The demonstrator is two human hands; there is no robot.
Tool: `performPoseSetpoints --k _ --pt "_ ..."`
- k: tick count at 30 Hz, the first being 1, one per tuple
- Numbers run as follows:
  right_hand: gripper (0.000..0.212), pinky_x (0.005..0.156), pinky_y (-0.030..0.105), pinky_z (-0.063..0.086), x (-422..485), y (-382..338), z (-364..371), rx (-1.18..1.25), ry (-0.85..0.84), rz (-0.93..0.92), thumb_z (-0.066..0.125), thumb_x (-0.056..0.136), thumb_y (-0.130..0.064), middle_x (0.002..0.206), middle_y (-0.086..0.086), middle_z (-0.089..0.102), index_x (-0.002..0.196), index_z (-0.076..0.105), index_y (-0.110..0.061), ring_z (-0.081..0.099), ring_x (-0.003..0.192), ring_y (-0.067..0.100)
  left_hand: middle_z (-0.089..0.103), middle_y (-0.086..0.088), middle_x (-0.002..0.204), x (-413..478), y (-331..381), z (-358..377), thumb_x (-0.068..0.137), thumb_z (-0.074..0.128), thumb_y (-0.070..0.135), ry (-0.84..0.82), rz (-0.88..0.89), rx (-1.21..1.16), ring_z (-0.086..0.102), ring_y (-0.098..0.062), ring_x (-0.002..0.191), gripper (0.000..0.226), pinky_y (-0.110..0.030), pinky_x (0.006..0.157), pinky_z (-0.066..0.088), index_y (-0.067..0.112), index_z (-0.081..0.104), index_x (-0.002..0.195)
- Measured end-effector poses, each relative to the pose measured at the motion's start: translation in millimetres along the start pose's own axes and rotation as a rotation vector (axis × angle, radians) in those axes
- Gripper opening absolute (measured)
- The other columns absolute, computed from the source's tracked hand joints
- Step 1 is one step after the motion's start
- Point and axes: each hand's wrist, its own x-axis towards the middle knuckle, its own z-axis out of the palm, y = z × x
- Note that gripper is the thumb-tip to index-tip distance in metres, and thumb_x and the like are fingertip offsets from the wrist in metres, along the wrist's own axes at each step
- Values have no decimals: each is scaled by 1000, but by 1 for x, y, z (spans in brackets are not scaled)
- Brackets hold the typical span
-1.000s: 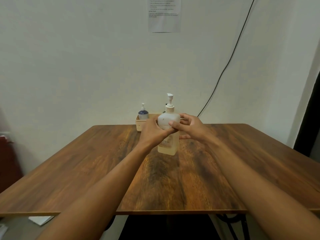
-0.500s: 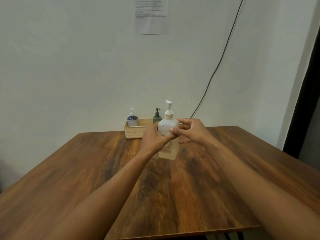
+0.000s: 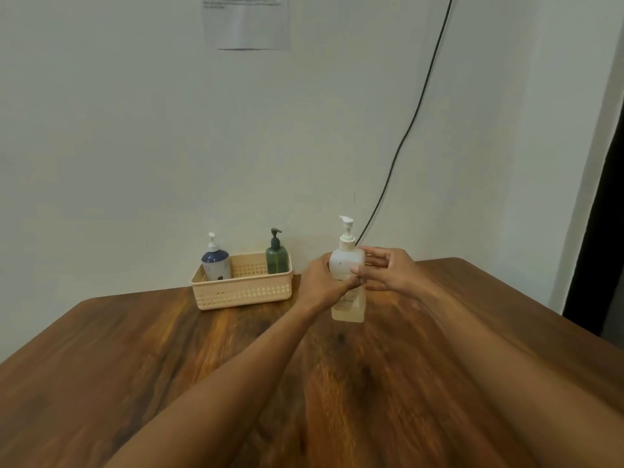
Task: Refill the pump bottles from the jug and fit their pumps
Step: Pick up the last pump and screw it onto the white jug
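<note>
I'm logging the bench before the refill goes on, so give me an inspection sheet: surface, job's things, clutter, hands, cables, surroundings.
Surface: brown wooden table, no spills seen.
Job's things: clear pump bottle upright, pump on, in front of the basket's right end. White-pump bottle and dark green bottle stand in the beige basket at the table's far edge, pumps on. No jug in view.
Clutter: nothing seen.
Hands: left hand wraps the clear pump bottle's body; right hand beside it, fingers spread, its thumb at the bottle.
Cables: one black cable runs down the wall behind the table.
Surroundings: pale wall, paper sheet posted high up, dark doorway at right.
</note>
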Motion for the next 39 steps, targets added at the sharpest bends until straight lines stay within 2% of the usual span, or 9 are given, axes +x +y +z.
performPoseSetpoints --k 3,7,10,12,17,21,28,35,39 --pt "78 102 44 61 36 23 -15 52 -31 -3 86 88 -21 145 2 67 157 50 -12 68 128 19 69 -4 129 37 -15 20 86 82 29 -64 -29 12 67 -21 115 62 -44 99 57 16 55 140" --pt "68 96 32 62 82 50 -29 112 -58 -25 74 98 -13 144 -3 67 159 45 -11 70 124 10 67 -7 133 86 -34 46 94 72 18 -91 -41 28 64 -24 122 51 -42 102 55 14 54 142" --pt "68 113 44 52 112 66 -34 97 -47 -47 70 101 -13 160 2 54 162 40 -9 58 140 18 67 -7 134 114 -48 60 97 67 16 -81 -32 28 63 -24 123 47 -35 98 53 13 54 142" --pt "66 115 48 51 128 76 -36 109 -34 -41 68 102 -12 161 3 53 162 40 -8 57 141 20 66 -7 134 130 -58 70 98 65 16 -76 -50 20 62 -24 124 45 -33 94 53 13 54 142" --pt "58 112 46 53 158 98 -39 141 7 -30 65 104 -10 155 2 59 159 47 -11 60 137 18 68 -6 131 160 -79 88 97 68 17 -56 -86 12 64 -23 119 44 -36 93 57 13 56 139" --pt "58 95 26 58 173 115 -41 161 13 -24 62 106 -10 150 -5 60 161 42 -12 62 126 8 70 -6 128 177 -90 100 95 70 17 -52 -101 21 67 -24 117 42 -41 97 58 13 59 136" --pt "58 107 38 56 196 132 -44 208 62 -37 61 107 -11 160 1 52 161 41 -14 56 139 20 68 -9 129 197 -96 113 95 69 16 -35 -135 38 65 -28 119 42 -47 99 57 10 58 134" --pt "49 79 24 63 208 141 -39 217 154 -19 61 106 -5 149 3 64 153 56 -19 66 127 16 65 -9 124 204 -108 118 88 64 0 -63 -132 74 64 -28 118 50 -45 93 60 13 48 134" --pt "47 85 32 64 211 141 -35 132 244 -18 64 104 -6 145 3 68 150 60 -19 66 128 20 62 -11 125 206 -106 120 89 63 2 -116 -141 57 63 -30 117 57 -49 92 60 12 37 139"
